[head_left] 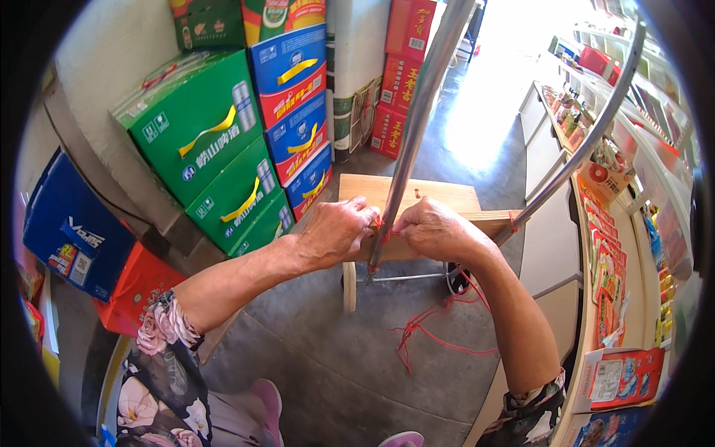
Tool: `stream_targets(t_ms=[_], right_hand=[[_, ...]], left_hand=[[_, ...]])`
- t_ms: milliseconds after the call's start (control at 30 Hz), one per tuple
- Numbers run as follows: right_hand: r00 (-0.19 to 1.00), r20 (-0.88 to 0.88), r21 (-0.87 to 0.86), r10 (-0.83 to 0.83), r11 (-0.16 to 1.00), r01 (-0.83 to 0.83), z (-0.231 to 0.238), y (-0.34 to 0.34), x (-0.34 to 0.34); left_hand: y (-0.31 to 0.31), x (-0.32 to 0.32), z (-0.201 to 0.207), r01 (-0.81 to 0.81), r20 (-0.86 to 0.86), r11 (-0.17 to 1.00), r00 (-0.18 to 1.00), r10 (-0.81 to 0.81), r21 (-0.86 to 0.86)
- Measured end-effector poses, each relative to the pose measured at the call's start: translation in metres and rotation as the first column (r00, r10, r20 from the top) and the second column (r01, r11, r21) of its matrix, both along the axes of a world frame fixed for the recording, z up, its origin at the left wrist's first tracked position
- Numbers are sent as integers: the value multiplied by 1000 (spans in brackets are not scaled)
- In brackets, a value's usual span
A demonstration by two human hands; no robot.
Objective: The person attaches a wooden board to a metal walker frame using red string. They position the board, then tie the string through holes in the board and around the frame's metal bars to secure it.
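Red string [436, 339] trails loose over the concrete floor [328, 365] nearest me, a long tail not yet used up. It rises to the metal pole [413, 127] of a cart, where both hands meet: the left hand [337, 231] and right hand [436, 229] each pinch the string tight against the pole, beside a wooden board [447, 197]. A few wraps look done; the knot seems unfinished. Behind stand green boxes [201, 141] and blue boxes [294, 89], with shelves [618, 223] to the right.

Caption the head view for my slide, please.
Both hands, left hand and right hand, pinch red string around a metal pole.
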State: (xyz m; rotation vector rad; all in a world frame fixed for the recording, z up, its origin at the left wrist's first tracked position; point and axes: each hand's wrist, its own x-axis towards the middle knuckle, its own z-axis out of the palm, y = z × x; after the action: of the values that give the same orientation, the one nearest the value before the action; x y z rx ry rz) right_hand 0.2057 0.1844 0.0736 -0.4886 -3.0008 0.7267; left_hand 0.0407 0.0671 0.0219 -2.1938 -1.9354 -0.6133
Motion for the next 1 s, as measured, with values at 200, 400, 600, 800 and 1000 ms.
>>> stream_targets(t_ms=[200, 400, 600, 800, 1000], right_hand=[[998, -29, 77, -59, 995, 61, -9, -8, -10], [928, -120, -326, -353, 897, 299, -12, -9, -2], [954, -137, 62, 268, 963, -262, 9, 20, 7], [975, -121, -269, -184, 952, 146, 4, 6, 20], [951, 18, -358, -310, 886, 296, 8, 11, 12]], left_hand=[[3, -2, -3, 5, 17, 995, 1000, -6, 96], [9, -5, -4, -3, 45, 996, 999, -1, 94], [0, 30, -6, -50, 101, 991, 994, 37, 127], [1, 27, -12, -37, 268, 968, 963, -32, 250], [8, 8, -18, 78, 506, 981, 848, -159, 177]])
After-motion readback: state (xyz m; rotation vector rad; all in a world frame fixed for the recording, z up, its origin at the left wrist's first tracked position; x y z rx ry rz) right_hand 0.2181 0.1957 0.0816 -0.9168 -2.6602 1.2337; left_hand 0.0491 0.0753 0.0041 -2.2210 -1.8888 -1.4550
